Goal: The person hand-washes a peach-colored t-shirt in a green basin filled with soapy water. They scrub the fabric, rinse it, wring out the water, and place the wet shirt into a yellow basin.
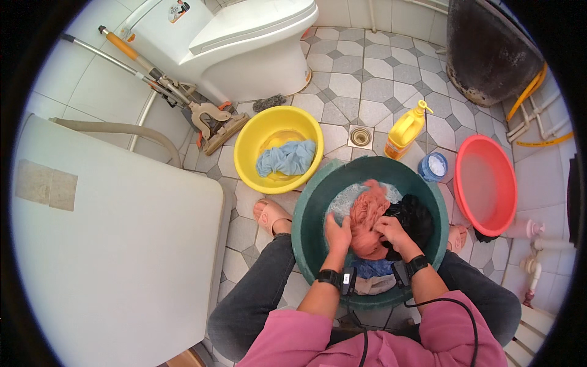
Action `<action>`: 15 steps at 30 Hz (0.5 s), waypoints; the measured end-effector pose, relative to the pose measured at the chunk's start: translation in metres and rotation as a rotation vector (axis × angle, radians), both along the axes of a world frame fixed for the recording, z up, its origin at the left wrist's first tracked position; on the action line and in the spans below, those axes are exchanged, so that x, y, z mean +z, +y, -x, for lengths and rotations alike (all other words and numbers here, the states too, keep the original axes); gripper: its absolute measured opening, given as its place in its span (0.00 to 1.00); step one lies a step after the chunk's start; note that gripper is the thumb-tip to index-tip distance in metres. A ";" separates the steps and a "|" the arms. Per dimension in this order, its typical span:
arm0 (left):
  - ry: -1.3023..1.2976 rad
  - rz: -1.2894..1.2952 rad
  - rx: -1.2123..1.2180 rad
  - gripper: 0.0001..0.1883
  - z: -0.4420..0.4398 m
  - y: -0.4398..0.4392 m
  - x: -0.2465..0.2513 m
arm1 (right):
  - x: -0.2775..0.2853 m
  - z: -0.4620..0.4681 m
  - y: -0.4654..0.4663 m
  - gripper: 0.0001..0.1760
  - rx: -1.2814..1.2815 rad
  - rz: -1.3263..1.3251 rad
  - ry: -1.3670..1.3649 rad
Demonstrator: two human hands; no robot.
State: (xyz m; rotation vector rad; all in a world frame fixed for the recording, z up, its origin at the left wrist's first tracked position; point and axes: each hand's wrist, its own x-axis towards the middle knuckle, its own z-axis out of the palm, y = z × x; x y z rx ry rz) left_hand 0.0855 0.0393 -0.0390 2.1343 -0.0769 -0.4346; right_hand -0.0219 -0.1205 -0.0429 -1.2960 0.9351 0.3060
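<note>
A large green plastic tub [316,215] stands between my knees, with sudsy water [344,199] and wet clothes inside. Over the left part of the tub is my left hand [338,233], its thumb and fingers spread beside a wet salmon-pink garment [368,215]. My right hand [393,231] has its fingers curled in on the right edge of that garment; its fingertips are partly hidden. Black cloth [412,218] lies to the right of the pink one. Nearer to me, a blue cloth [372,268] and a beige cloth [375,285] rest in the tub.
Beyond the tub stand a yellow basin [240,160] holding light-blue cloth [286,158], a yellow pump bottle [404,130] and a blue tub of white powder [433,167]. A red basin [486,186] is right. A floor drain [360,136], toilet [257,55], mops [202,114] and white appliance [128,257] surround this.
</note>
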 end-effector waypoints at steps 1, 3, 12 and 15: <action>0.164 -0.101 -0.005 0.37 0.009 0.002 -0.001 | -0.004 -0.009 -0.001 0.09 -0.019 0.196 -0.100; 0.244 -0.192 -0.155 0.35 0.034 0.006 -0.003 | -0.014 -0.028 -0.003 0.13 -0.057 0.549 -0.231; -0.027 -0.124 -0.449 0.20 0.013 -0.003 0.014 | -0.042 -0.080 0.005 0.15 0.526 0.960 -0.012; -0.309 0.066 -0.376 0.16 0.013 -0.009 0.038 | -0.031 -0.080 -0.031 0.11 0.037 0.764 -0.226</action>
